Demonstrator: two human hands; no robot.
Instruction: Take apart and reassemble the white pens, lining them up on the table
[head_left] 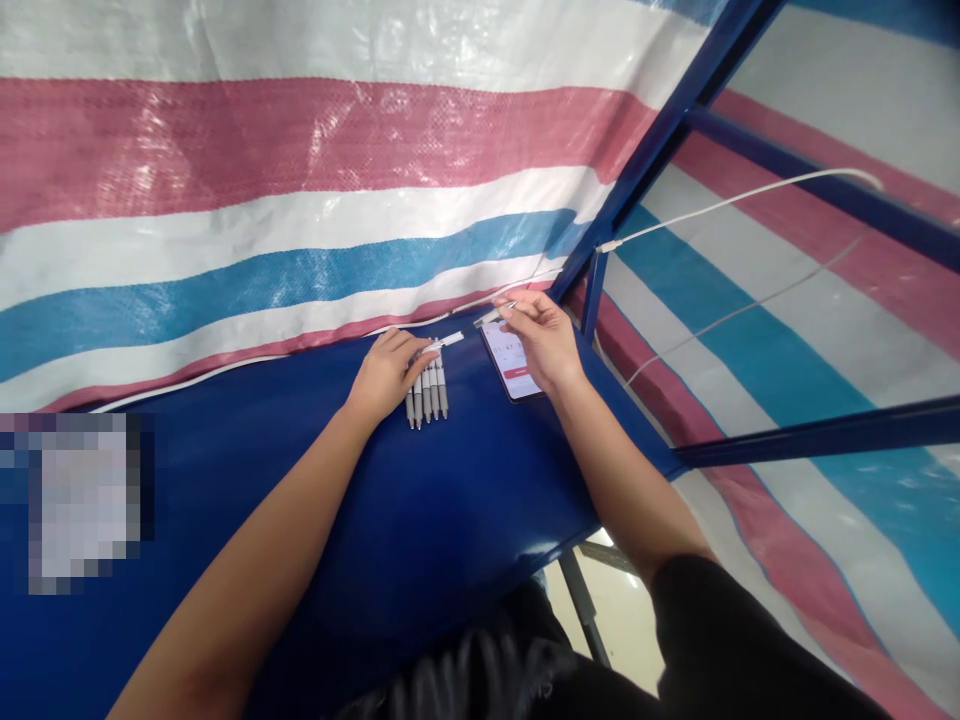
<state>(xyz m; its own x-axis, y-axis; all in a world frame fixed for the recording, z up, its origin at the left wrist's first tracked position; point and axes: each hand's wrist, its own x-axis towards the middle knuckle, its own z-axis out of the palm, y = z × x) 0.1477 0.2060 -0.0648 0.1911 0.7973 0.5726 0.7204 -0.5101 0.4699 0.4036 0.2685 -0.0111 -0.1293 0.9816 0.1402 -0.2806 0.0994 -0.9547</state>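
Several grey and white pens (427, 392) lie side by side in a row on the blue table, tips toward me. My left hand (390, 372) rests over their far ends, its thumb and fingers closed around a small white strip (452, 340) that sticks out to the right. To the right, my right hand (544, 340) pinches a thin, light-coloured object (489, 318) above the far end of a phone (517, 375); its exact kind is too small to tell. The phone lies face up with its lit screen showing digits and a red button, partly covered by my right hand.
The blue tabletop (442, 500) meets a striped plastic sheet (300, 240) at the back. A white cable (225, 370) runs along that edge. Blue metal frame bars (660, 150) stand at the right, with another white cable (735, 190) hanging there. A blurred patch covers the left.
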